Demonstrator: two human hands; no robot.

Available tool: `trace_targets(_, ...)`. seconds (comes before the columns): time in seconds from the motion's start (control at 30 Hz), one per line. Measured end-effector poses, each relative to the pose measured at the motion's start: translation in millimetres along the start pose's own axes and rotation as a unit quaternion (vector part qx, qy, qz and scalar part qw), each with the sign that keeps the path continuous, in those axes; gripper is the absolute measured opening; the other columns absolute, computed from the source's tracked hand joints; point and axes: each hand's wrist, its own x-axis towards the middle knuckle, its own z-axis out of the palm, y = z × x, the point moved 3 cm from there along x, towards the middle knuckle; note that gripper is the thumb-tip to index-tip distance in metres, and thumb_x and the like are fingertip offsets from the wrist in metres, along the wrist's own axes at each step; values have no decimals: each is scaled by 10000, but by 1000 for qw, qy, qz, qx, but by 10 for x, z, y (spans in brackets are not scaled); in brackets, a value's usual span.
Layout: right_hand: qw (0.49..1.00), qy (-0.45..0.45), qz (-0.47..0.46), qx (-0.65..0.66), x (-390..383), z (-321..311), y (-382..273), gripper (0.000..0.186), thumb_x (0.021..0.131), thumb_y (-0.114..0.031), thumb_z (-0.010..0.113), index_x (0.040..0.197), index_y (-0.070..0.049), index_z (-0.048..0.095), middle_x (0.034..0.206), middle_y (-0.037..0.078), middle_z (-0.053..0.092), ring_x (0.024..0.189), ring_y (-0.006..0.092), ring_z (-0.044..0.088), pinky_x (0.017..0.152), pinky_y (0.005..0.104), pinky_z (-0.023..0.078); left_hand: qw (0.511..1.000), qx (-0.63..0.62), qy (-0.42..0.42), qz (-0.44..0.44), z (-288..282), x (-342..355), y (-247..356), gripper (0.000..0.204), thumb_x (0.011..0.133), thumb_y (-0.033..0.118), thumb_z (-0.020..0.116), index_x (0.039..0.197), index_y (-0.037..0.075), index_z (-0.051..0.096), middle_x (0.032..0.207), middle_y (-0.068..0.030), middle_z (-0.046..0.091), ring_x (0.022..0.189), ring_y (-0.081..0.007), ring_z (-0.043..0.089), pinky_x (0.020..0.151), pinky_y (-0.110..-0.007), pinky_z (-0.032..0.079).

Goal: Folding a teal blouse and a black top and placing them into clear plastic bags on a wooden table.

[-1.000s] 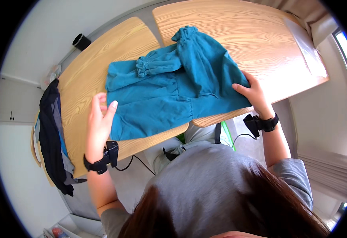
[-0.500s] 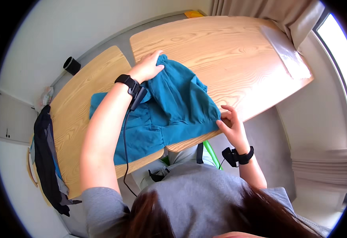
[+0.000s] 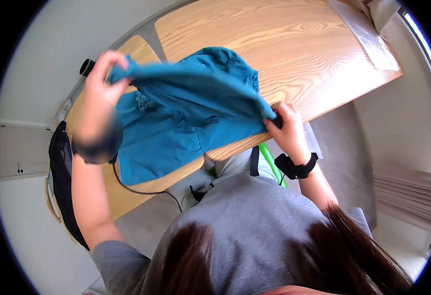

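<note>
A teal garment (image 3: 161,152) with gathered seams and elastic cuffs is spread over the table in front of me. My left hand (image 3: 106,78), somewhat blurred, pinches one edge of it and holds that edge raised at the far left. On the right, my right hand (image 3: 287,123) grips the garment's near right corner between thumb and fingers. A fold of cloth is stretched between both hands, above the layers lying flat. One gathered cuff (image 3: 254,79) lies beyond this fold. The fold hides part of the cloth beneath.
Two wooden tabletops (image 3: 294,44) meet with a gap. A clear plastic sheet (image 3: 368,37) lies at the far right. Dark clothing (image 3: 60,182) hangs over a chair at the left, and a black bin (image 3: 86,67) stands beyond. A cable (image 3: 137,191) trails from my left wrist.
My left hand has swung left, pulling an edge of the garment up with it. The right hand has closed on the near right corner. My view has shifted slightly.
</note>
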Motion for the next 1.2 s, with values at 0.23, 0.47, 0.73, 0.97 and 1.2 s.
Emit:
trace_targets(0.23,999,15,-42,-10,-21,69,40,238,603,49,552,816,-57,533,816,83,560,834,316,518,766,385,401,964,219,-134,71,328,-1202,-100,209,568,-75,555,673,72,448,752,-86,457,809,-286,473,707,-364,383)
trace_targets(0.47,999,6,-41,-12,-19,91,25,209,640,41,570,818,-55,519,819,85,559,830,316,512,762,385,406,958,284,-10,39,199,-1417,-101,173,589,-67,544,662,64,458,703,-82,467,747,-281,485,661,-382,369)
trace_targets(0.73,1000,-13,-17,-22,-17,127,33,223,632,52,585,820,-37,504,820,100,560,824,313,512,746,373,419,961,194,-191,-55,607,-1725,-203,107,665,-37,514,705,57,483,740,-85,486,774,-289,496,659,-380,410)
trace_targets(0.97,985,-23,-153,-79,-82,24,-673,574,584,110,522,1140,-31,535,1244,170,492,1186,359,439,997,449,328,969,158,-180,-55,613,-1779,-349,136,664,-72,498,712,55,490,737,-96,518,780,-309,517,662,-405,425)
trace_targets(1.2,878,-266,-294,-268,-119,651,-885,525,820,-380,591,1322,-302,459,1429,30,359,1323,239,318,1055,498,257,971,121,-184,-96,619,-1817,-353,195,644,-104,482,747,61,508,765,-114,528,787,-338,517,675,-423,434)
